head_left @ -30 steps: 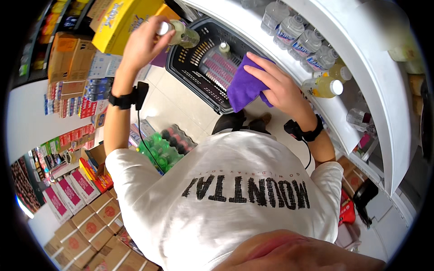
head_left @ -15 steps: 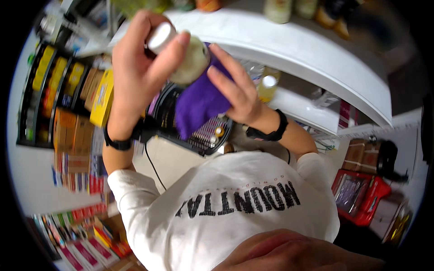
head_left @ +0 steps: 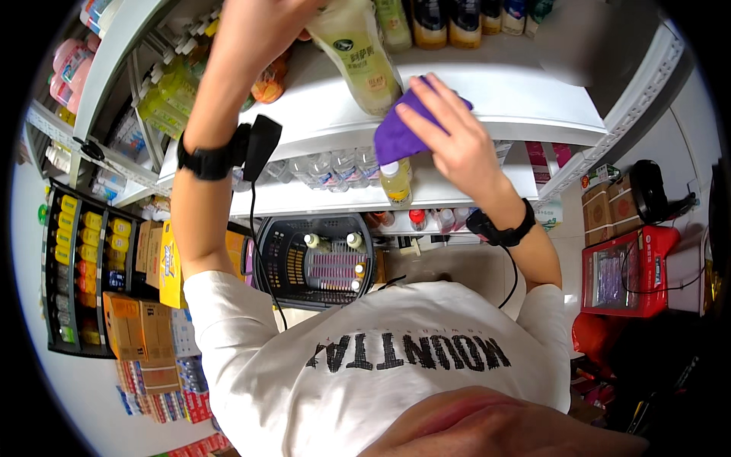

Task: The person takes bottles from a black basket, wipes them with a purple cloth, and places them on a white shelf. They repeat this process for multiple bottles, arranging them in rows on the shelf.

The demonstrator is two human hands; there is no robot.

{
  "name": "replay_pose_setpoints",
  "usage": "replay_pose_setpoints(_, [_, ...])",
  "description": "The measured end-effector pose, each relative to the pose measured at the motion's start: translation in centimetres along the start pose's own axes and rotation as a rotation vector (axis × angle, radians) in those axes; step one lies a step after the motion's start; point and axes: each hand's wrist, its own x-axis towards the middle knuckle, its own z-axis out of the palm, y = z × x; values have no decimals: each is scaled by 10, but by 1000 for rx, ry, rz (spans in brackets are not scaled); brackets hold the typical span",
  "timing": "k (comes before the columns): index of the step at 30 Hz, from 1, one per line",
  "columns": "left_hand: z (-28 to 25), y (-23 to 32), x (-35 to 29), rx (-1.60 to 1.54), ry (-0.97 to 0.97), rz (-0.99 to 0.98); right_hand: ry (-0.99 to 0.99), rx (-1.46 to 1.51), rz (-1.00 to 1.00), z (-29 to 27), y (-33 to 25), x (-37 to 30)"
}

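Observation:
My left hand [head_left: 272, 27] is at the top edge of the view, closed round the upper part of a pale yellow-green bottle [head_left: 358, 57]; the cap and most of the fingertips are out of view. The bottle's base is at the front of the white upper shelf [head_left: 518, 103]; whether it rests there I cannot tell. To its right, my right hand [head_left: 468, 148] grips a purple cloth [head_left: 403, 135], fingers stretched over it, the cloth beside the bottle's base.
More bottles [head_left: 430, 23] line the back of the shelf. Below are a yellow bottle [head_left: 395, 184] and clear bottles [head_left: 343, 169]. A dark basket [head_left: 278, 286] holding several bottles sits on the floor. Boxes [head_left: 126, 327] are stacked left, a red case [head_left: 666, 266] right. A black cable hangs from my left wrist.
Both hands have moved forward to the shelf, the left with the bottle and the right with the cloth. The bottle has gone from tilted close to me to more upright at the shelf.

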Motion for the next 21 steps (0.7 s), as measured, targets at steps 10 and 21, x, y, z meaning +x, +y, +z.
replay_pose_setpoints(10, [75,-83,64,184,-245,-25,-117,90,329,-23,62,-33])
replay_pose_setpoints(21, [81,-58,59,510,-341,128,-121,97,350,-25,59,-32])
